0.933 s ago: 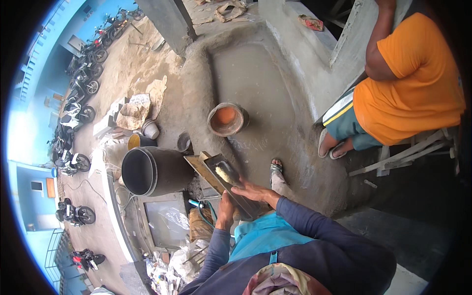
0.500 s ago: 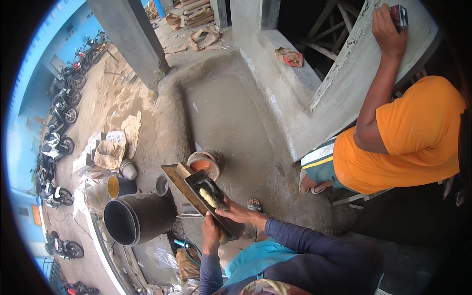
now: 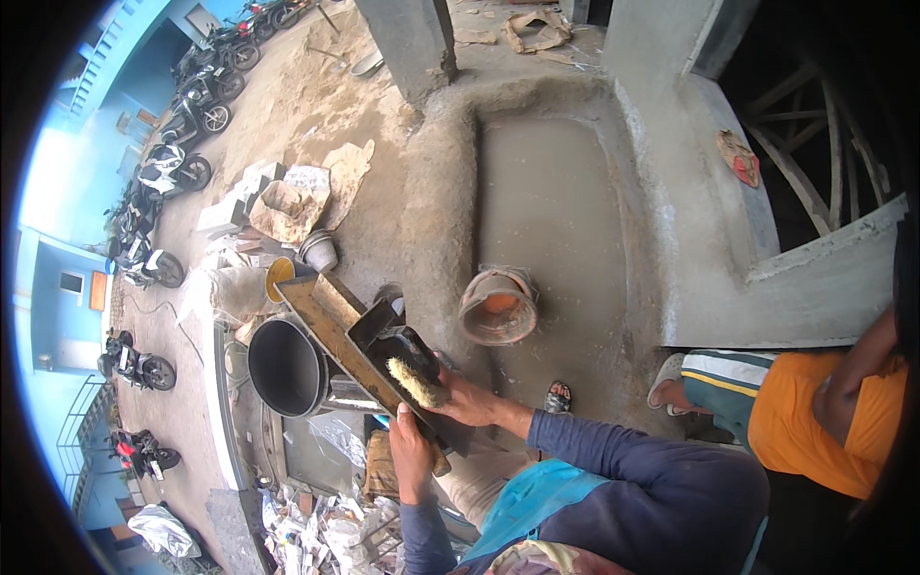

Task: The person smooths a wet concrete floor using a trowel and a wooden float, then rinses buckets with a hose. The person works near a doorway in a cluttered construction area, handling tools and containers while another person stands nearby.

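Note:
My left hand (image 3: pixel 413 446) is closed around a long, worn wooden board (image 3: pixel 311 316) tilted up toward the black barrel (image 3: pixel 286 369). Black trowel-like tools (image 3: pixel 376 326) lie along the board. My right hand (image 3: pixel 462 402) grips a brush with pale yellow bristles (image 3: pixel 410 379) against these tools; its fingertips are partly hidden. Beyond them, a crusted bucket with an orange interior (image 3: pixel 499 310) stands in a wet cement basin (image 3: pixel 546 182).
A co-worker in orange (image 3: pixel 810 417) is close at right, beside a concrete wall (image 3: pixel 685 268). At left are sacks (image 3: pixel 287 206), a yellow bucket (image 3: pixel 280 273), rubble (image 3: pixel 316 532) and parked motorbikes (image 3: pixel 196 120). A concrete column (image 3: pixel 407 43) stands ahead.
My view has shifted, so the co-worker sits lower at the right edge. My hands and held tools have tilted leftward and now overlap the black barrel.

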Demonstrator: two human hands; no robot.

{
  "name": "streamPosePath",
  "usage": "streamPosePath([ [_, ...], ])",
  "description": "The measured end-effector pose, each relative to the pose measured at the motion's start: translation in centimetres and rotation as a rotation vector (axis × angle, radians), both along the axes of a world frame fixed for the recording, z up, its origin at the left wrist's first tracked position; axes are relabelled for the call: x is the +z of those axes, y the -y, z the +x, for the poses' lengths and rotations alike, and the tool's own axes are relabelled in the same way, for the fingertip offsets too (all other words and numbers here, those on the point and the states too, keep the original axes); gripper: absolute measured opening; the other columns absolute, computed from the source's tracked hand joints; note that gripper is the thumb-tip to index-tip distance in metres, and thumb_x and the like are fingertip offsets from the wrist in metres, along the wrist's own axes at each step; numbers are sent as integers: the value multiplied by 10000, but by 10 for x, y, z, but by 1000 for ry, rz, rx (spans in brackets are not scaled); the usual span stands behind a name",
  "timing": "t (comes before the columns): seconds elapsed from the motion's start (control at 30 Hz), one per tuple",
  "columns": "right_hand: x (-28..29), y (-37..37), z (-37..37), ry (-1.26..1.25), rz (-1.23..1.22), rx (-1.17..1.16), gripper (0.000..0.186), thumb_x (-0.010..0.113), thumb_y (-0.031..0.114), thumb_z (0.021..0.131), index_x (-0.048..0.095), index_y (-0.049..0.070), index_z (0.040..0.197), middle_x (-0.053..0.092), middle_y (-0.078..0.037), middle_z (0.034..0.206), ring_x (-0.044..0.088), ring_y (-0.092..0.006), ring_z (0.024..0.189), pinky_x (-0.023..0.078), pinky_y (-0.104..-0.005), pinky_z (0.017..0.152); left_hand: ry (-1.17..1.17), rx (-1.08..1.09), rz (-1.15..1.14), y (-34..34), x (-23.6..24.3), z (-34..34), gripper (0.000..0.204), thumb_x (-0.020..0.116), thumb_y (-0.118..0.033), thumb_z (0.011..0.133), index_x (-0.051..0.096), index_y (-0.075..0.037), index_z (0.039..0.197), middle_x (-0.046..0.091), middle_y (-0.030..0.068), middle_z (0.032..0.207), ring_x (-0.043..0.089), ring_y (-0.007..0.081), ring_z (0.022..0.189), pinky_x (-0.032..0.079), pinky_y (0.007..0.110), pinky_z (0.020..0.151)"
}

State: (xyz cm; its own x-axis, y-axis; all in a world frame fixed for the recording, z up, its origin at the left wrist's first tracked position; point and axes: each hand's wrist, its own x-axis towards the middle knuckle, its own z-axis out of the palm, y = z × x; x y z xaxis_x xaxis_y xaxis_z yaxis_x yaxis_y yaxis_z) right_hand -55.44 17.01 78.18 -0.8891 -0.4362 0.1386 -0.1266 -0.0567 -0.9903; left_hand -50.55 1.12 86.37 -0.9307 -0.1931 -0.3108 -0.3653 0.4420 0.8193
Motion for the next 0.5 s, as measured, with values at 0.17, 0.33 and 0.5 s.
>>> streamPosePath([
  [0.17,14,81,-72,158,-106,83,936,662,439,1058,150,-18,1694,274,-266,1714,268,-369,1601,230,-436,1306,-34,6,-143,75,16,-54,617,370,-469,1176,621,94,1164,666,205,962,628,314,912,478,446,860],
  [0.33,57,141,-103,267,-57,43,964,656,487,1051,148,-38,1680,301,-263,1699,292,-353,1591,240,-432,1305,306,-37,-20,127,100,-125,609,321,-417,1168,670,82,1174,728,183,996,660,284,889,502,416,824],
  [0.5,125,161,-143,360,-130,-2,963,648,515,1052,167,-39,1676,309,-276,1691,291,-356,1589,235,-429,1306,273,-129,-129,144,171,-178,632,340,-419,1151,677,112,1077,722,255,931,688,343,834,498,477,748],
])
